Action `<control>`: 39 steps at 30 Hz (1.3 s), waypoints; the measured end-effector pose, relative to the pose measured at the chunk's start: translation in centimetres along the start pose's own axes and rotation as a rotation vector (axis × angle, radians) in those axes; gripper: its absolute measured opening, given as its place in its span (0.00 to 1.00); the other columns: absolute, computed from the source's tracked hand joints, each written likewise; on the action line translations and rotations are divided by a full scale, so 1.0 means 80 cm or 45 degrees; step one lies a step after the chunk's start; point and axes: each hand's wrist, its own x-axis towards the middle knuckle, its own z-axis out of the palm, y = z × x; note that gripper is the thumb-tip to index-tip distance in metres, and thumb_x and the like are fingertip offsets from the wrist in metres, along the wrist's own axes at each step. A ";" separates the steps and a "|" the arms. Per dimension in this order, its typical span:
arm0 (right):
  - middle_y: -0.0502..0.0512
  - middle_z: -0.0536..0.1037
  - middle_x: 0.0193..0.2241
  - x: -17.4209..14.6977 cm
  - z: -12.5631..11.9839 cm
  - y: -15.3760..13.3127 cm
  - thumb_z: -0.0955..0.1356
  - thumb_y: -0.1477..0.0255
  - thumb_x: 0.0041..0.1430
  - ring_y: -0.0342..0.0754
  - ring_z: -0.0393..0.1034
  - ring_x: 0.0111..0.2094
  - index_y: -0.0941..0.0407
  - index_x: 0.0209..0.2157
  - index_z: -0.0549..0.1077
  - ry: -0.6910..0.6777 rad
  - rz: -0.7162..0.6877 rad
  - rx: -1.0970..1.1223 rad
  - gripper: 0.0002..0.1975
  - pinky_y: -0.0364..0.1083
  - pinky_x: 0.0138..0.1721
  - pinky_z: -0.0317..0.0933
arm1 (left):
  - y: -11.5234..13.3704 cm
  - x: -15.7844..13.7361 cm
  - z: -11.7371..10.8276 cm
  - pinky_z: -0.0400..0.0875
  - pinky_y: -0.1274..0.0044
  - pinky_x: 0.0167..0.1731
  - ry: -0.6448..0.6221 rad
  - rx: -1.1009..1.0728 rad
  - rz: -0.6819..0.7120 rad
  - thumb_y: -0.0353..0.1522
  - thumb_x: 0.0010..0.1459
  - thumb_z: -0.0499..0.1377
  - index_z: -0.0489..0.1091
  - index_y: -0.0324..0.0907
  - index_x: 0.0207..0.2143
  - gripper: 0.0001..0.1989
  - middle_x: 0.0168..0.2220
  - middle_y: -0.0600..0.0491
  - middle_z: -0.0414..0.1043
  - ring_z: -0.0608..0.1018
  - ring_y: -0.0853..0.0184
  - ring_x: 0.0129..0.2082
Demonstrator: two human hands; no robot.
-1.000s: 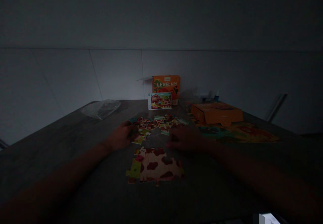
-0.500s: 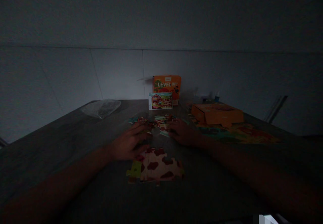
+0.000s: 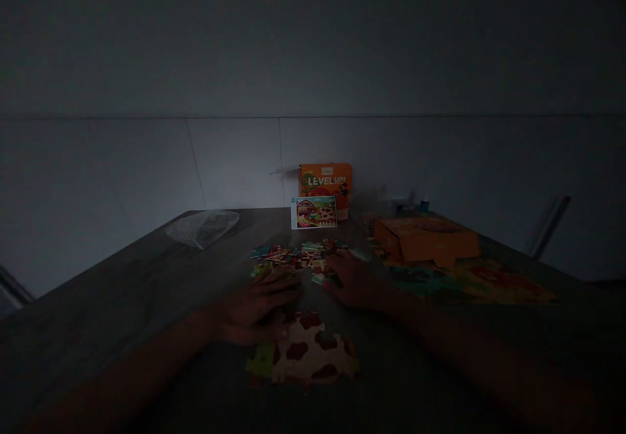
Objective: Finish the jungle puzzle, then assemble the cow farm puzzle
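Note:
A partly joined jigsaw section [image 3: 313,352] lies near me, showing a brown-spotted cow and a green piece on its left. Beyond it is a heap of loose jigsaw pieces [image 3: 288,256]. My left hand [image 3: 261,307] is low between heap and section, its fingers apart and its thumb side over the section's upper left corner. At the heap's right edge, my right hand [image 3: 353,281] rests its outstretched fingers on or beside loose pieces. Neither hand visibly grips a piece, though dim light and blur hide what is under the fingers.
A farm picture card [image 3: 315,212] leans before an upright orange box [image 3: 325,176]. On the right, another orange box [image 3: 425,238] sits on a colourful sheet-like puzzle [image 3: 469,283]. A clear plastic bag [image 3: 203,227] lies at the back left of the grey table [image 3: 122,290].
My left hand has drawn back from the heap toward the cow section, uncovering pieces on the heap's left. My right hand stays by the heap. The whole view has shifted, so everything appears lower.

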 end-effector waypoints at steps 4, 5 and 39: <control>0.59 0.73 0.41 0.002 0.001 -0.007 0.68 0.74 0.56 0.54 0.63 0.48 0.57 0.38 0.69 0.037 0.040 0.045 0.07 0.50 0.47 0.58 | -0.012 -0.004 0.003 0.43 0.44 0.64 0.003 -0.017 -0.077 0.49 0.65 0.52 0.51 0.46 0.69 0.35 0.71 0.45 0.44 0.44 0.42 0.70; 0.58 0.73 0.41 0.002 0.001 -0.008 0.69 0.75 0.55 0.54 0.64 0.47 0.57 0.37 0.69 0.054 0.046 0.060 0.07 0.50 0.47 0.58 | -0.014 -0.005 0.004 0.42 0.43 0.63 0.006 -0.018 -0.091 0.49 0.65 0.52 0.51 0.46 0.69 0.35 0.71 0.45 0.44 0.44 0.41 0.70; 0.62 0.71 0.51 0.001 0.009 0.001 0.73 0.76 0.53 0.57 0.64 0.56 0.57 0.50 0.70 0.224 -0.173 0.125 0.22 0.57 0.55 0.60 | 0.001 0.002 0.007 0.46 0.46 0.64 0.038 0.019 -0.017 0.51 0.64 0.54 0.53 0.46 0.68 0.36 0.71 0.45 0.44 0.45 0.41 0.70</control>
